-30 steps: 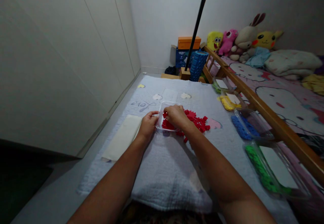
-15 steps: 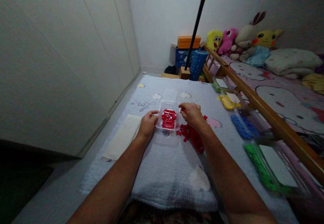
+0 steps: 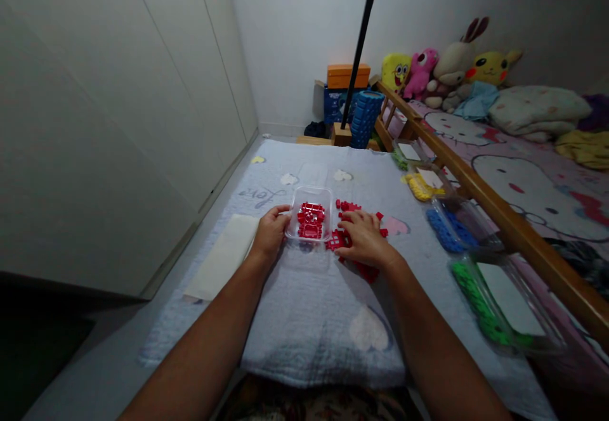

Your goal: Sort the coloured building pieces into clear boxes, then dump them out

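Many loose red interlocking pieces (image 3: 367,273) lie under my right hand (image 3: 364,238) — open, fingers spread, whatever the palm covers hidden. My left hand (image 3: 269,236) grips the clear plastic tub (image 3: 311,194) just beside them, more red pieces (image 3: 311,221) inside. I'd judge I'm at the picking-up step — next calls for a neat fingertip pinch. Farther off stands a blue foam roller (image 3: 366,120).

The heart-patterned cloth (image 3: 304,319) here carries a cream sheet (image 3: 219,261) at left and a clear tub (image 3: 304,194) midway. Loose red pieces (image 3: 339,239) lie just right of the tub; four filled boxes (image 3: 542,327) line the right side.
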The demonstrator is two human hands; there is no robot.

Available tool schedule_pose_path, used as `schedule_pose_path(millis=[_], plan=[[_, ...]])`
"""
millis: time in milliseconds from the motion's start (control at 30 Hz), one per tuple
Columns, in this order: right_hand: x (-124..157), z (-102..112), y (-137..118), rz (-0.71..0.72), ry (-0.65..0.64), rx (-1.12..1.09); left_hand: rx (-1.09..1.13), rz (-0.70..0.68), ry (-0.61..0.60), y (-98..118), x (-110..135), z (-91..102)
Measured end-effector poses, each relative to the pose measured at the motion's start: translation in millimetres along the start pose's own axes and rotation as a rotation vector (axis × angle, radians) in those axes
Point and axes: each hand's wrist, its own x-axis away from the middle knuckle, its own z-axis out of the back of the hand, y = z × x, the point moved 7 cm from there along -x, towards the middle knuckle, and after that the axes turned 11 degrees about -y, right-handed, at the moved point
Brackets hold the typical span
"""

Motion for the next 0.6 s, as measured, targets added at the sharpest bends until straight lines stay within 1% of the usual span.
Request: schedule_pose_path(millis=[133,200,400,533,600], plan=[[-4,-6,-3,-0.019,0.009,0.001,-0.001,-0.013,-0.006,-1,-1,1.4],[-4,-6,-1,-0.020,0.053,-0.011,-0.008,-0.015,-0.007,-1,-1,1.8],[-3,2,11,-0.038,0.261,-0.029,-0.009,-0.012,-0.006,0,-1,1.6],[1,13,23,-0.140,0.408,-0.085,0.005,-0.005,-0.005,3,1,-0.5],[3,20,26,-0.181,0.483,-0.139,0.013,-0.002,-0.006,4,2,-1.8]])
